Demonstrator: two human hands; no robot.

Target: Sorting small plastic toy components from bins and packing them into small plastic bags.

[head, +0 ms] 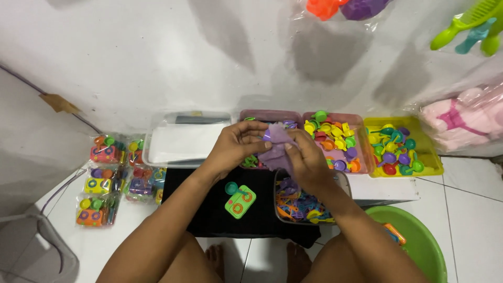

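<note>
My left hand (237, 144) and my right hand (305, 160) meet above the black cloth (209, 209), both gripping a small clear plastic bag (276, 149) that holds purple toy pieces. The fingers of both hands pinch the bag's upper edge. Below my hands a green toy stove (240, 201) with a teal pot (231, 187) lies on the cloth. A clear container (298, 204) of small mixed-colour utensils sits under my right wrist.
A clear tub with a white lid (183, 141) stands at the back left. Pink bins (335, 141) and a yellow bin (401, 149) hold colourful toy pots. Packed toy sets (107, 178) lie on the left. A green basin (419, 241) sits at the lower right.
</note>
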